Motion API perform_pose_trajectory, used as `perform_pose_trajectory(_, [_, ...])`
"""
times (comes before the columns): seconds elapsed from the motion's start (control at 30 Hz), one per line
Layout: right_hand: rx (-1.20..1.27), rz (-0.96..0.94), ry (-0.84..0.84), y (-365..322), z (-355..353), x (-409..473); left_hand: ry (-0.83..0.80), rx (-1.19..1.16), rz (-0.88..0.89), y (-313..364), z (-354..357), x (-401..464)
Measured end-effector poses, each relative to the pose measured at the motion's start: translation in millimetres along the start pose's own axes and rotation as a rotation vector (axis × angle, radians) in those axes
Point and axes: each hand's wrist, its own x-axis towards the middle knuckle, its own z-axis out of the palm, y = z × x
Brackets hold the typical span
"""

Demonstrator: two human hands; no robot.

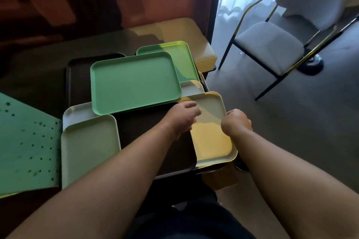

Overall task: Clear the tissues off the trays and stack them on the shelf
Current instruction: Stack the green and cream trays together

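Observation:
Several empty trays overlap on a dark table. A yellow tray (211, 141) lies at the front right, partly over the table's edge. My left hand (183, 117) grips its left rim, where it meets a black tray (155, 134). My right hand (237, 121) grips its right rim. A green tray (134, 81) lies in the middle on top of the others, a second green tray (180, 54) sits behind it, and a pale green tray (89, 147) lies at the front left. No tissues show on any tray.
A grey chair (272, 42) with a gold and black frame stands on the floor to the right. A green perforated board (25, 141) lies at the left. A beige table end (202, 44) sits behind the trays, near a bright curtain. No shelf is in view.

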Motion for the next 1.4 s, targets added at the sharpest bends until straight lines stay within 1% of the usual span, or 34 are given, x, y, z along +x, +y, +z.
perform_pose_trajectory(0.1, [0.091, -0.027, 0.004, 0.5, -9.8, 2.2, 0.014, 0.019, 0.014, 2.8, -6.8, -0.3])
perform_pose_trajectory(0.23, [0.262, -0.081, 0.128, -13.4, -45.2, -6.3, 0.055, 0.049, 0.071, 6.0, -26.8, -1.2])
perform_pose_trajectory(0.33, [0.331, -0.149, 0.256, -30.6, -76.2, -15.7, 0.132, 0.051, 0.124, 6.7, -47.3, -1.4])
perform_pose_trajectory(0.4, [0.418, -0.179, 0.284, -47.8, -87.7, -19.7, 0.200, 0.044, 0.154, 6.5, -61.9, -4.3])
perform_pose_trajectory(0.5, [0.511, -0.237, 0.180, -79.9, -79.9, -34.9, 0.349, 0.032, 0.229, 4.0, -84.8, -21.1])
perform_pose_trajectory(0.63, [0.492, -0.324, -0.066, -120.1, -20.6, -79.2, 0.659, 0.073, 0.385, -18.6, -117.8, -60.9])
perform_pose_trajectory(0.7, [0.477, -0.335, -0.173, -134.1, 18.9, -105.0, 0.781, 0.160, 0.377, -37.2, -134.3, -78.9])
perform_pose_trajectory(0.77, [0.446, -0.312, -0.269, -143.8, 55.9, -126.8, 0.842, 0.267, 0.314, -55.7, -151.0, -94.0])
perform_pose_trajectory(0.83, [0.415, -0.289, -0.363, -150.2, 86.8, -143.2, 0.850, 0.336, 0.218, -73.0, -165.5, -107.2])
perform_pose_trajectory(0.93, [0.360, -0.301, -0.440, -158.7, 117.4, -160.6, 0.847, 0.303, 0.120, -98.5, -181.3, -121.2])
perform_pose_trajectory(1.03, [0.306, -0.277, -0.440, -161.4, 132.8, -174.8, 0.845, 0.266, 0.049, -122.4, -188.2, -129.4])
perform_pose_trajectory(1.13, [0.261, -0.273, -0.384, -157.3, 142.0, -184.2, 0.787, 0.267, -0.055, -145.4, -188.1, -131.4])
perform_pose_trajectory(1.23, [0.122, -0.381, -0.348, -147.7, 149.8, -189.8, 0.708, 0.286, -0.130, -163.2, -184.0, -132.6])
perform_pose_trajectory(1.3, [0.072, -0.425, -0.373, -141.2, 152.8, -191.6, 0.706, 0.326, -0.143, -171.1, -182.2, -133.9])
perform_pose_trajectory(1.4, [0.045, -0.396, -0.450, -138.4, 154.5, -192.5, 0.735, 0.373, -0.130, -178.2, -182.9, -134.2])
